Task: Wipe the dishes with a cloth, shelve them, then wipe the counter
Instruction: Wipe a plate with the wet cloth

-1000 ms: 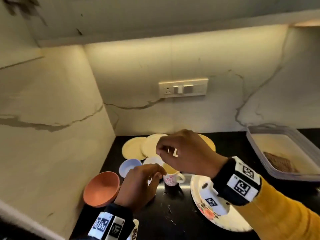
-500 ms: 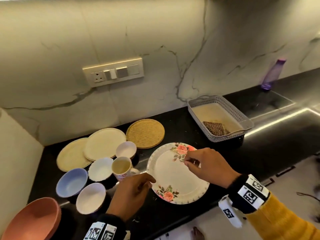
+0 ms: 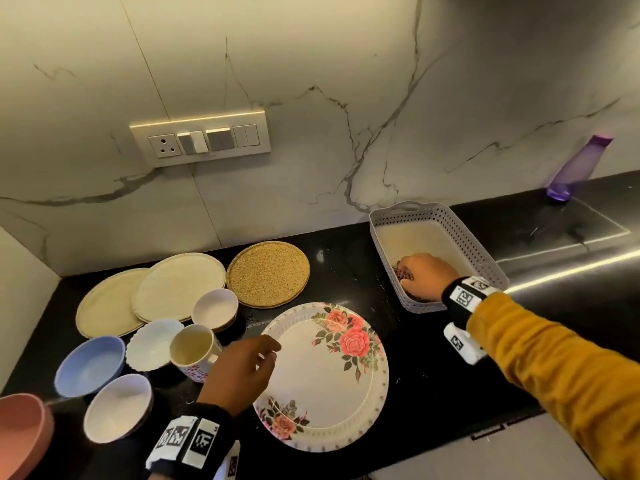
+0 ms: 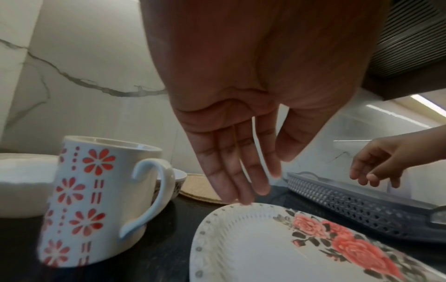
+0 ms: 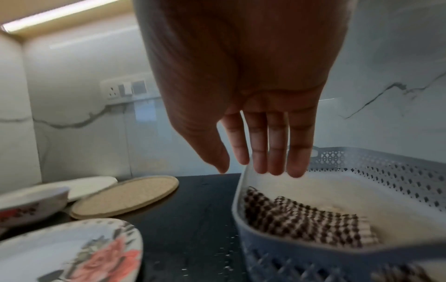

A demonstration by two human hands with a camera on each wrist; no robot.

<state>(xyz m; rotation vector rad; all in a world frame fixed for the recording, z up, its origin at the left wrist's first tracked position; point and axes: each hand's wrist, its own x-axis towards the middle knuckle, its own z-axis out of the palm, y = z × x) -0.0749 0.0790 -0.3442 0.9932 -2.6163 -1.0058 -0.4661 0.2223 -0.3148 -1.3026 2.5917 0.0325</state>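
Half a second ago the right hand (image 3: 428, 276) was at the rim of the round white rose-printed plate (image 3: 322, 375); now it hangs over the grey perforated plastic basket (image 3: 474, 244), fingers straight and holding nothing, just above the brown-and-white checked cloth (image 5: 301, 221) lying inside. The left hand (image 3: 239, 370), loose and empty, hovers at the plate's near-left rim. Every dish sits unwiped on the black counter (image 3: 346, 268) beside the flower-patterned white mug (image 4: 96, 194); wiping, shelving and counter-cleaning all appear left to do.
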